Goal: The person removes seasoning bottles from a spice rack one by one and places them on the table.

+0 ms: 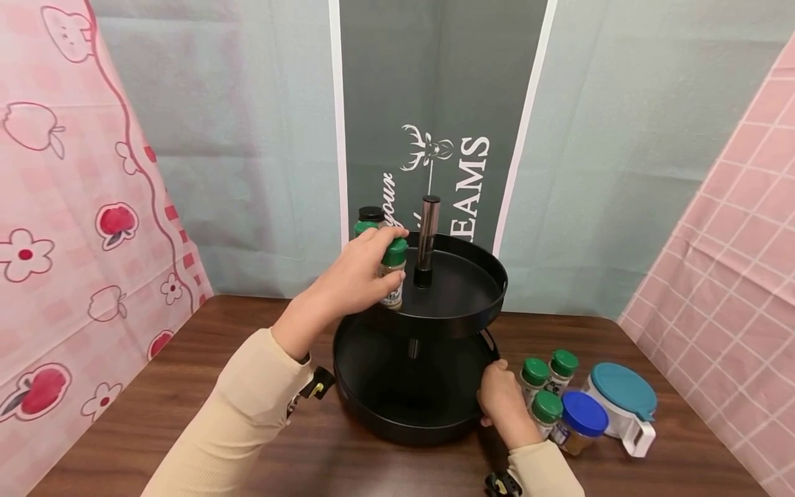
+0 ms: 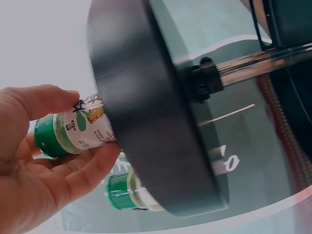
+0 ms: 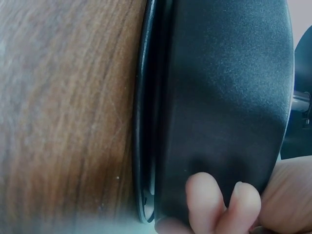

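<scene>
My left hand (image 1: pixel 357 273) grips a green-capped spice jar (image 1: pixel 395 257) at the left front of the upper tray (image 1: pixel 459 327) of a black two-tier rack. In the left wrist view, thumb and fingers lie around this spice jar (image 2: pixel 83 127), its lower end hidden behind the tray wall. Behind it on the upper tray stand another green-capped jar (image 1: pixel 365 226) and a black-lidded jar (image 1: pixel 371 213). My right hand (image 1: pixel 502 400) holds the right rim of the lower tray (image 1: pixel 413 431); in the right wrist view its fingertips (image 3: pixel 204 197) press against the outer wall.
Right of the rack, several green-capped jars (image 1: pixel 546 407) stand by a blue-lidded jar (image 1: pixel 584 414) and a white container with a teal lid (image 1: pixel 623 390). A metallic post (image 1: pixel 427 235) rises through the rack. Cloth hangs behind and on both sides of the wooden table (image 1: pixel 248 324).
</scene>
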The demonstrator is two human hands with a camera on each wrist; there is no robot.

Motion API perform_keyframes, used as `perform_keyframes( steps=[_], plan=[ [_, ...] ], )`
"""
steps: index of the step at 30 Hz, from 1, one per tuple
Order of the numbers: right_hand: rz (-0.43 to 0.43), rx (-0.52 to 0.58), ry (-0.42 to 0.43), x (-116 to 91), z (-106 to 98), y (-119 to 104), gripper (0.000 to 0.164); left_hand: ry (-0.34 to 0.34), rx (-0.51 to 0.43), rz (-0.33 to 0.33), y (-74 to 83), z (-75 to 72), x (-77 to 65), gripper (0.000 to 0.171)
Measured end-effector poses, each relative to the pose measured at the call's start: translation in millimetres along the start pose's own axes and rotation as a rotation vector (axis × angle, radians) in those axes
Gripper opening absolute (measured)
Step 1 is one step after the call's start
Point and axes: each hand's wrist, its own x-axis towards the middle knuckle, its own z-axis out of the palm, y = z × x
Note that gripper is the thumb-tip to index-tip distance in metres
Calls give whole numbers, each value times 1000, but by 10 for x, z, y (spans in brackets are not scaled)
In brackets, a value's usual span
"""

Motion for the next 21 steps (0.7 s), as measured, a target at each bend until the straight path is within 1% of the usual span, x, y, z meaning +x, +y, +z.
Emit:
perform_keyframes(
  steps=[4,9,16,21],
  plan=[
    [2,0,-10,-3,-2,-2,42,28,-2,13,25,-67,23,50],
    [-8,-3,2,-2,-2,4,40,60,5,28,46,-126,35,49],
    [-7,4,0,-9,-9,3,40,77,14,39,65,-141,24,48],
    [-3,15,-2,-21,-11,2,44,84,13,42,62,-134,20,47]
  ],
)
